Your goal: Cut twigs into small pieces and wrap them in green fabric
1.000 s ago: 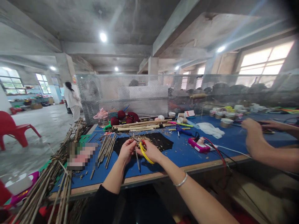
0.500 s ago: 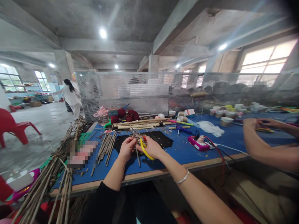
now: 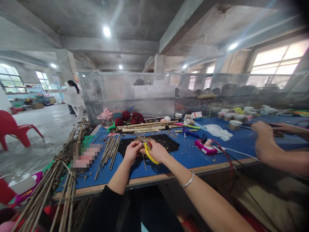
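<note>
My right hand (image 3: 156, 152) is closed on a pair of scissors with yellow handles (image 3: 151, 157); the blades point away to the upper left, partly hidden by my fingers. Close beside it, my left hand (image 3: 132, 152) pinches with thumb and fingers near the blades. A thin twig (image 3: 144, 163) slants down between the two hands, its upper end hidden at the fingertips. Beneath both hands lies a black cloth (image 3: 170, 143) strewn with small wood chips. Left of the cloth, several cut twigs (image 3: 111, 150) lie in a row on the blue table top (image 3: 190, 161).
Long bundled branches (image 3: 51, 172) lean along the table's left end. Thicker pale sticks (image 3: 145, 128) and dark red yarn balls (image 3: 136, 118) lie at the back. A purple power strip (image 3: 205, 148) with cables stands to the right, near a co-worker's arms (image 3: 267, 145).
My hands stay nearly in place, with the scissors and twig shifted only slightly. On the right, the co-worker's hands have moved a little.
</note>
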A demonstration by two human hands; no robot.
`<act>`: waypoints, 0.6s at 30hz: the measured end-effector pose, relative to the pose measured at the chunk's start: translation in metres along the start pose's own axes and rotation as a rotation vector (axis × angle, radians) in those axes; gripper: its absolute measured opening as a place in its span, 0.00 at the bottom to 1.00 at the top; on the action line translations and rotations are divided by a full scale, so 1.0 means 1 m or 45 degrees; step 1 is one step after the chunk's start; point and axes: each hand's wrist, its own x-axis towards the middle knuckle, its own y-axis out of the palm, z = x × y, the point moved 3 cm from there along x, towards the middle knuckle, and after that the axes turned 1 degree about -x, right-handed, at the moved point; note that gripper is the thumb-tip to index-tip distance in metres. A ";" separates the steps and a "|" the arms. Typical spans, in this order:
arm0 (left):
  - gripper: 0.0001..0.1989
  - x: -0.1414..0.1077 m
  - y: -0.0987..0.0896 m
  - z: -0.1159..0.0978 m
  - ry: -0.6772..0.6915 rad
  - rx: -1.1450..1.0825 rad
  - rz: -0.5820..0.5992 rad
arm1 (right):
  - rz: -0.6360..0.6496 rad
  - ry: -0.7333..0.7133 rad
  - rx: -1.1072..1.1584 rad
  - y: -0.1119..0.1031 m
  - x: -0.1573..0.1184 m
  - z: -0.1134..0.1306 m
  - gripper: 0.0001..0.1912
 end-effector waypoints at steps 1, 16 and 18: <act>0.21 0.000 -0.001 0.000 0.001 0.007 -0.012 | -0.002 0.005 0.008 0.000 0.000 0.000 0.26; 0.19 -0.001 0.001 0.002 -0.146 0.083 -0.033 | 0.036 -0.002 -0.019 0.012 0.007 -0.023 0.26; 0.19 -0.001 0.001 0.001 -0.144 0.068 -0.046 | -0.023 -0.004 -0.058 0.013 0.008 -0.028 0.26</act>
